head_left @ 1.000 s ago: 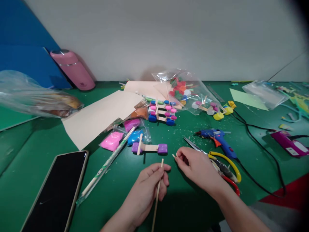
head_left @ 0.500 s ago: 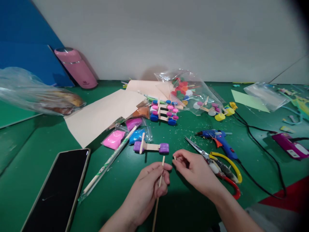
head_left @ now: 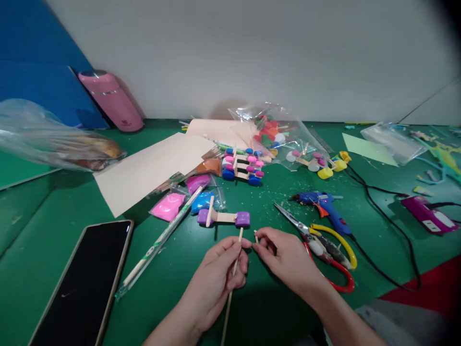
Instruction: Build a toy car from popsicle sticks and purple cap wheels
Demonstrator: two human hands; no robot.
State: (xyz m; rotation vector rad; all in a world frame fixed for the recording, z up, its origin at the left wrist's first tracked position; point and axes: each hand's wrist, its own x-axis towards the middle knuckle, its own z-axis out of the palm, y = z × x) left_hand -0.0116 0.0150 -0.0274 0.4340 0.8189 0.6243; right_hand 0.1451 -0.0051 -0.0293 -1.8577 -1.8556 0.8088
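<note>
Between the thumb and fingers of my left hand (head_left: pixel 219 276) is a thin wooden stick (head_left: pixel 228 307), its upper tip standing above the fingers and its lower end running down toward me. Close by on the right, my right hand (head_left: pixel 288 252) pinches a short piece of wooden stick (head_left: pixel 256 236); most of that piece is hidden. The two hands' fingertips nearly meet. Just beyond them lies a small craft model (head_left: pixel 225 217) of flat wooden sticks with a purple clay block on each end. Scissors (head_left: pixel 317 247) with red and yellow handles rest right of my right hand.
A blue glue gun (head_left: pixel 320 202) with a black cord lies beyond the scissors. A phone (head_left: pixel 82 288) and a wrapped pair of chopsticks (head_left: pixel 158 245) are at left. Clay packets (head_left: pixel 168 206), clay-and-stick models (head_left: pixel 243 166) and a pink flask (head_left: pixel 113 103) stand farther back.
My right hand has shifted slightly left, bringing the short stick piece closer to my left hand. More of the piece's tip shows. The view has moved a little.
</note>
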